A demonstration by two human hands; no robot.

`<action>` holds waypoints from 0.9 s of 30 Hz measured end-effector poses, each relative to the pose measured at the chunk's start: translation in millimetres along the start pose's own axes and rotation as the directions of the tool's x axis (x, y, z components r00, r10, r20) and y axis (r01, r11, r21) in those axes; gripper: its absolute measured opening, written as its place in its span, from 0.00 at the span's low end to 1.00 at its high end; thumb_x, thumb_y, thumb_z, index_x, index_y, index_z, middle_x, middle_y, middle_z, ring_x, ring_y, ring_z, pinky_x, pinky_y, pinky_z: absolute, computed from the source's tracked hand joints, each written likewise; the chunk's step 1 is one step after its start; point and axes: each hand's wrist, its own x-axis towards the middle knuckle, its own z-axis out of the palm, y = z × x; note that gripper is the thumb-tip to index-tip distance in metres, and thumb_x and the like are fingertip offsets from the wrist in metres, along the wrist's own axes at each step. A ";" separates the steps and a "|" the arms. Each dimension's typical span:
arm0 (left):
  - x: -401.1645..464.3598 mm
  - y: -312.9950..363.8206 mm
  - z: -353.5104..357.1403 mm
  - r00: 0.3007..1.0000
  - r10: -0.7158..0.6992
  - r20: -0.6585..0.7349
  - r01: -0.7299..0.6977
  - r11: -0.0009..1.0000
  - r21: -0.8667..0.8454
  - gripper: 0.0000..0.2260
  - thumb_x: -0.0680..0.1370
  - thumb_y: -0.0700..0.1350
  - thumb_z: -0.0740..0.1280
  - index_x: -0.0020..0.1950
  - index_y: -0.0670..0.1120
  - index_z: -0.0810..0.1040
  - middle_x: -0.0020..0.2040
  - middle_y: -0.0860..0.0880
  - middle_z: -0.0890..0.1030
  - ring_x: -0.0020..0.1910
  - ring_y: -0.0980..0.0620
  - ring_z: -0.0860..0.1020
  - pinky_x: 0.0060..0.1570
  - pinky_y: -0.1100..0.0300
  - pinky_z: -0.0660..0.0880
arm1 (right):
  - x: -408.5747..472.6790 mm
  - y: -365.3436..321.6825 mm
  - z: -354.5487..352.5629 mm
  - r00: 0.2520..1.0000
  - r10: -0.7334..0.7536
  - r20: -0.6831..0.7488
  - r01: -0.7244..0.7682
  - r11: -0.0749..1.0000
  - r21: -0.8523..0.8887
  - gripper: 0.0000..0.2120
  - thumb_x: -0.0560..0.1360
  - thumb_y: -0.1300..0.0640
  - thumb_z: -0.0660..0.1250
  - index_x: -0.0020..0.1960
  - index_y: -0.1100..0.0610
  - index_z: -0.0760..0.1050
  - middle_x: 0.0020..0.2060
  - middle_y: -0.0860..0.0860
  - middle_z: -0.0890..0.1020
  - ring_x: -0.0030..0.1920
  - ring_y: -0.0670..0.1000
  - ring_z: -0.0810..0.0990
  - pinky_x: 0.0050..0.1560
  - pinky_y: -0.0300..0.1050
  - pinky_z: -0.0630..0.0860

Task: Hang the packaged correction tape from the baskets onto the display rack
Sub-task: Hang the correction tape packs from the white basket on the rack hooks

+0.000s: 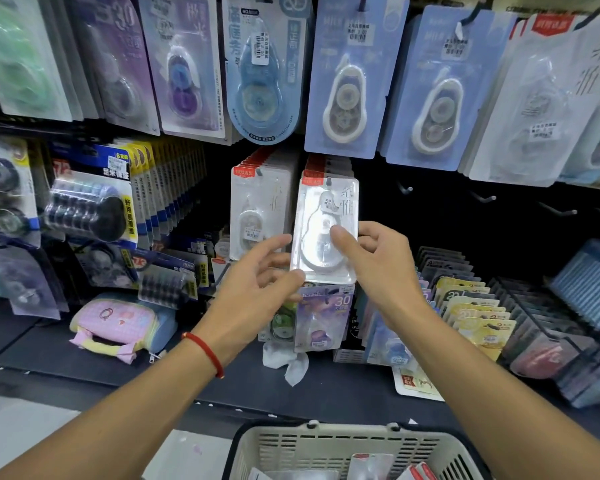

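A clear blister pack of white correction tape [321,216] with a red top label hangs at the front of a row on a rack hook, in the middle of the head view. My right hand [378,261] grips it, thumb on the front and fingers behind its right edge. My left hand [257,282] is at the pack's lower left corner, fingers spread, the thumb touching the corner. A matching row of packs [255,209] hangs just to the left. A beige basket [343,448] at the bottom holds more packs [371,465].
Bare hooks [482,197] stick out from the dark panel to the right. Blue and purple tape packs [347,74] hang on the upper rail. Boxed stock [471,313] fills the lower right shelf, and a pastel pouch [118,323] lies at the left.
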 end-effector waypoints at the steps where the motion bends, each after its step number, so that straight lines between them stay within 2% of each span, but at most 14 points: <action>1: 0.1 -0.6 -1.4 1.000 0.012 -0.010 -0.011 0.994 0.109 0.24 0.80 0.42 0.72 0.76 0.53 0.73 0.64 0.53 0.80 0.57 0.56 0.83 0.55 0.60 0.82 | 0.3 2.4 0.5 1.000 0.014 -0.003 -0.015 0.996 -0.093 0.16 0.80 0.41 0.71 0.59 0.52 0.81 0.41 0.50 0.85 0.42 0.48 0.84 0.41 0.44 0.80; 3: 1.4 -2.2 -7.1 0.996 0.078 -0.034 -0.060 0.929 0.365 0.23 0.80 0.46 0.72 0.74 0.57 0.74 0.65 0.58 0.78 0.61 0.62 0.79 0.60 0.63 0.78 | -1.3 10.8 1.4 1.000 -0.027 -0.005 0.023 0.932 -0.361 0.26 0.81 0.41 0.69 0.74 0.52 0.71 0.59 0.47 0.81 0.56 0.48 0.82 0.51 0.40 0.78; 4: 3.1 -3.8 -10.7 0.991 0.125 -0.038 -0.093 0.880 0.465 0.23 0.80 0.48 0.72 0.74 0.57 0.74 0.67 0.58 0.77 0.64 0.61 0.76 0.65 0.60 0.76 | -3.5 16.4 1.4 0.994 -0.113 0.013 0.104 0.863 -0.494 0.29 0.82 0.43 0.68 0.78 0.53 0.66 0.67 0.48 0.75 0.62 0.48 0.78 0.58 0.42 0.76; 6: 8.6 -6.5 -18.6 0.978 0.209 -0.023 -0.152 0.778 0.610 0.24 0.79 0.51 0.70 0.75 0.54 0.74 0.72 0.54 0.73 0.73 0.55 0.70 0.74 0.54 0.68 | -8.2 23.3 4.4 0.936 -0.333 0.116 0.322 0.674 -0.665 0.27 0.83 0.50 0.67 0.79 0.54 0.66 0.74 0.51 0.70 0.71 0.52 0.72 0.66 0.50 0.74; 7: 11.8 -7.2 -21.9 0.972 0.234 -0.012 -0.168 0.730 0.662 0.26 0.77 0.53 0.69 0.76 0.51 0.74 0.75 0.52 0.70 0.76 0.53 0.66 0.77 0.55 0.63 | -7.5 26.1 6.8 0.902 -0.388 0.189 0.401 0.588 -0.703 0.26 0.83 0.52 0.67 0.78 0.54 0.67 0.76 0.53 0.69 0.74 0.54 0.69 0.70 0.53 0.73; 10: 19.9 -13.6 -26.3 0.956 0.284 0.070 -0.234 0.602 0.764 0.30 0.76 0.52 0.73 0.77 0.47 0.72 0.81 0.47 0.61 0.81 0.48 0.58 0.78 0.58 0.54 | 7.1 32.1 19.5 0.872 -0.351 0.342 0.479 0.463 -0.746 0.26 0.83 0.51 0.66 0.80 0.53 0.67 0.83 0.54 0.60 0.83 0.57 0.60 0.78 0.57 0.64; 13: 22.7 -24.6 -28.8 0.940 0.316 0.127 -0.278 0.499 0.821 0.32 0.76 0.48 0.75 0.78 0.44 0.70 0.83 0.44 0.58 0.82 0.44 0.56 0.80 0.49 0.58 | 31.4 34.7 34.2 0.900 -0.251 0.357 0.429 0.364 -0.827 0.27 0.83 0.51 0.63 0.81 0.53 0.64 0.85 0.53 0.51 0.84 0.57 0.54 0.79 0.60 0.62; 15: 23.3 -28.6 -31.3 0.937 0.324 0.129 -0.282 0.489 0.825 0.33 0.76 0.47 0.75 0.79 0.44 0.69 0.83 0.44 0.56 0.83 0.44 0.55 0.80 0.46 0.60 | 45.1 37.4 40.2 0.923 -0.220 0.315 0.372 0.300 -0.878 0.29 0.82 0.52 0.63 0.81 0.55 0.63 0.85 0.52 0.52 0.83 0.57 0.55 0.77 0.61 0.64; 18: 23.6 -32.5 -34.3 0.941 0.306 0.143 -0.285 0.490 0.824 0.35 0.76 0.47 0.75 0.81 0.45 0.67 0.85 0.45 0.53 0.84 0.44 0.52 0.80 0.45 0.61 | 60.9 41.3 45.6 0.950 -0.155 0.271 0.306 0.295 -0.905 0.30 0.80 0.54 0.64 0.80 0.56 0.62 0.85 0.52 0.51 0.83 0.58 0.56 0.75 0.61 0.67; 22: 22.8 -35.0 -36.5 0.938 0.298 0.176 -0.307 0.480 0.822 0.36 0.76 0.47 0.75 0.82 0.45 0.66 0.86 0.47 0.50 0.85 0.46 0.50 0.81 0.45 0.60 | 80.8 46.9 42.9 0.954 -0.047 0.295 0.295 0.303 -0.906 0.35 0.78 0.56 0.69 0.82 0.55 0.59 0.85 0.51 0.46 0.83 0.59 0.54 0.73 0.61 0.69; 25: 21.5 -36.1 -38.5 0.930 0.307 0.202 -0.334 0.479 0.811 0.35 0.77 0.46 0.75 0.81 0.46 0.67 0.86 0.47 0.50 0.85 0.46 0.50 0.81 0.45 0.59 | 85.1 47.8 35.5 0.937 -0.007 0.349 0.319 0.430 -0.845 0.36 0.77 0.62 0.66 0.83 0.53 0.58 0.85 0.49 0.46 0.82 0.58 0.59 0.68 0.59 0.75; 27: 18.8 -36.0 -39.7 0.927 0.312 0.206 -0.338 0.465 0.818 0.33 0.77 0.45 0.75 0.80 0.45 0.69 0.86 0.46 0.53 0.84 0.43 0.52 0.80 0.46 0.59 | 77.5 50.6 26.4 0.933 -0.011 0.360 0.316 0.507 -0.802 0.34 0.79 0.63 0.65 0.83 0.52 0.60 0.85 0.51 0.51 0.78 0.59 0.67 0.63 0.56 0.78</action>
